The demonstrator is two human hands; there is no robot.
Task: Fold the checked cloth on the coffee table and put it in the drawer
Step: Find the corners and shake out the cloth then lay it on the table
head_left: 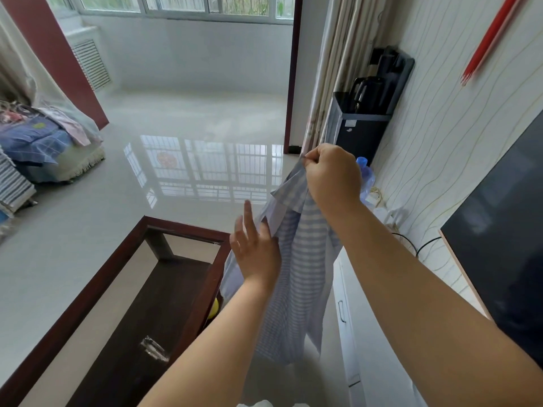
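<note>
The checked cloth (296, 277), light blue and white, hangs in the air between the coffee table and the white cabinet. My right hand (332, 174) pinches its top corner high up. My left hand (255, 248) is lower, thumb and palm against the cloth's left edge, with the other fingers spread upward. The coffee table (88, 292) has a dark wood frame with a glass top and lies to the left below the cloth. The white cabinet's drawer front (348, 324) with a small handle is at the right, shut.
A black TV screen (499, 259) stands on the white cabinet at right. A dark water dispenser (364, 124) with a kettle is by the curtain. A sofa with piled clothes (38, 142) is far left. A crumpled clear wrapper (152, 349) lies on the glass.
</note>
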